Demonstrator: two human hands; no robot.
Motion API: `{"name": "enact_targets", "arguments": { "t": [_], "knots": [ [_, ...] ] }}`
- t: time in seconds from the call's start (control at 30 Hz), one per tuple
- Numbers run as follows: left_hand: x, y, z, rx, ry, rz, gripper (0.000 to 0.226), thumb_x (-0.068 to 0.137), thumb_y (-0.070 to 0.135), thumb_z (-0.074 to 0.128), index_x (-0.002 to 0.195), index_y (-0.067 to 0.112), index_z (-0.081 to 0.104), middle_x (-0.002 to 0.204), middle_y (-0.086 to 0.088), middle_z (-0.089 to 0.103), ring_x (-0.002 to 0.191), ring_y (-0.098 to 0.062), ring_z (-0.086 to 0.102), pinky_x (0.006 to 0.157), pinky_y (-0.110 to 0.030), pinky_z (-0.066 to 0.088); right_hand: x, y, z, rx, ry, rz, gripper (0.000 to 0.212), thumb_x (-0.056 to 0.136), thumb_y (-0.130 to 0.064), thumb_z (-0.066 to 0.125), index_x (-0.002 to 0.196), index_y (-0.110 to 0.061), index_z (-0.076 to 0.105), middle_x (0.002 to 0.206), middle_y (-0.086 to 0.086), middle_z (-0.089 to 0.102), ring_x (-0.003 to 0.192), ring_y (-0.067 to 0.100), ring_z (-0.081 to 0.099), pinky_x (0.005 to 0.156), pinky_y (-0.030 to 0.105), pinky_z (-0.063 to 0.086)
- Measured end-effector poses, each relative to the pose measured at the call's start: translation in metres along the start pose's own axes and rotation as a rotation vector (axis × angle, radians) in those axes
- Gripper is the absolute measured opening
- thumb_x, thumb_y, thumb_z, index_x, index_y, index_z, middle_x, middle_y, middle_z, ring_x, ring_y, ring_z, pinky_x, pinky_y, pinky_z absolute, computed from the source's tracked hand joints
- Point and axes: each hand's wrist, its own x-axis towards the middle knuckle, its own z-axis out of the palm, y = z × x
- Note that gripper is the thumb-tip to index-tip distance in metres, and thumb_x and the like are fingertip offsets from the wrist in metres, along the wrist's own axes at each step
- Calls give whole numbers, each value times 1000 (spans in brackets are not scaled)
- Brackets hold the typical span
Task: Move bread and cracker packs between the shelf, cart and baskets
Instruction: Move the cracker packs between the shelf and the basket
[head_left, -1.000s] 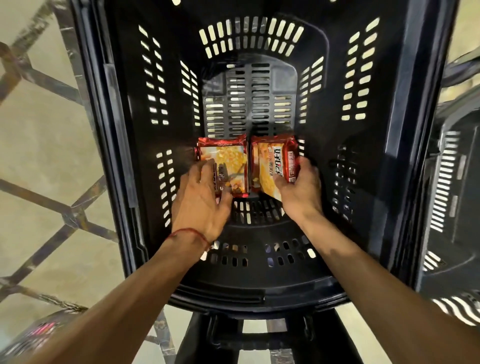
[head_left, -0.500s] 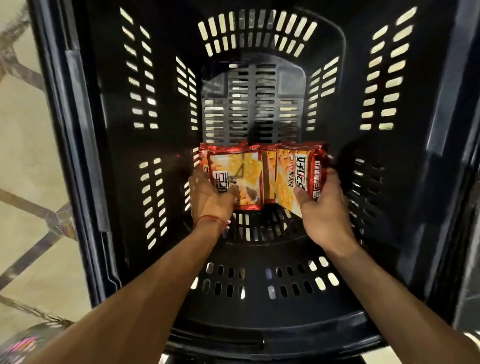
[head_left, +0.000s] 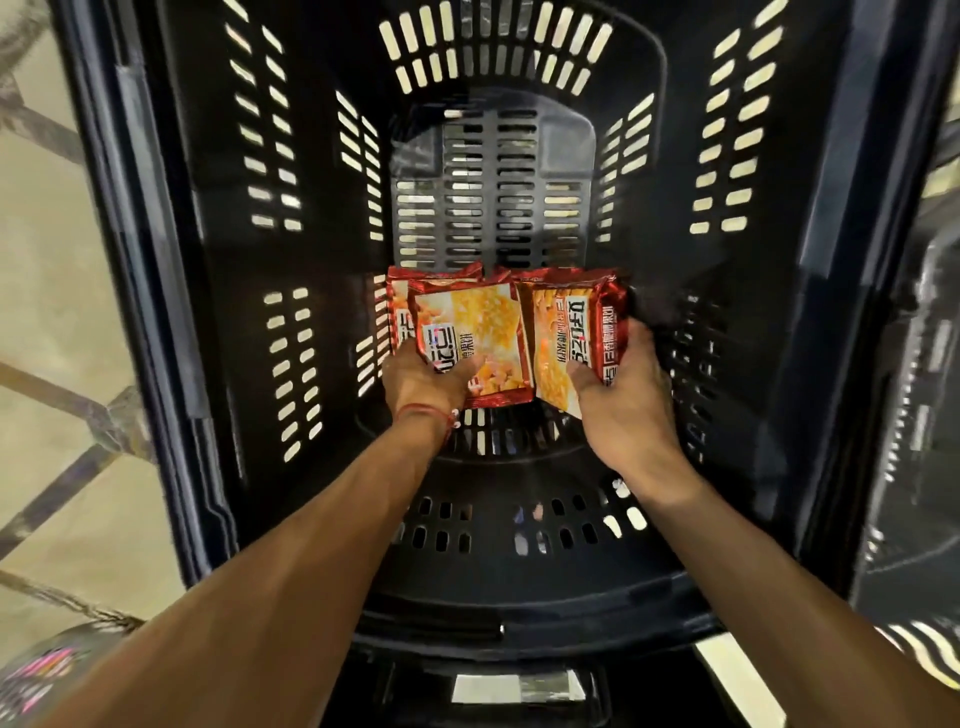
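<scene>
Fingers of the left hand (head_left: 422, 382) curl under and grip the near end of a glossy red-and-orange foil cracker pack (head_left: 470, 335), thumb on its face. The right hand (head_left: 626, 402) pinches a second red foil pack (head_left: 574, 332) by its near corner, thumb on top and fingers wrapped round the side. Both packs sit low in the middle of the deep black slotted plastic basket (head_left: 208, 270), side by side and touching, just above its floor. A sliver of a third red pack (head_left: 399, 306) shows behind the left one.

Whether the packs are going down or coming up, I cannot tell. Either way the job seems best done with a light hold on the crimped ends. The wrappers are thin, slick and crinkly, and the crackers inside are likely brittle, so squeezing the flat faces risks breakage. Keeping each pack level and clear of the basket's ribbed walls should stop the foil snagging in the slots.

A red thread bracelet (head_left: 423, 412) circles the left wrist.
</scene>
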Motion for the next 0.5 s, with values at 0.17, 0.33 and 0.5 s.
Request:
{"name": "enact_targets", "arguments": {
  "t": [0.17, 0.33, 0.5],
  "knots": [
    [-84, 29, -44, -92, -35, 68, 45, 75, 29, 90, 111, 18, 65, 106, 3, 74, 95, -13, 71, 79, -26, 57, -59, -17, -38, 13, 4, -42, 62, 102, -18, 66, 156, -22, 37, 138, -5, 63, 126, 15, 60, 113, 38, 47],
    [-181, 55, -98, -78, -81, 150, 68, 61, 62, 87, 114, 25, 64, 105, 7, 74, 99, -17, 71, 93, -41, 57, -148, -45, -95, 6, 37, -93, 61, 99, -21, 70, 151, -21, 41, 133, 0, 67, 119, 22, 64, 103, 35, 50],
    [-302, 80, -150, -103, -150, 206, 59, 75, 44, 88, 122, 21, 61, 104, 8, 74, 95, -12, 71, 92, -41, 59, -251, -56, -162, 163, 13, -135, 45, 99, -18, 68, 139, -28, 50, 115, -15, 67, 104, 9, 66, 87, 20, 51]
  ]
}}
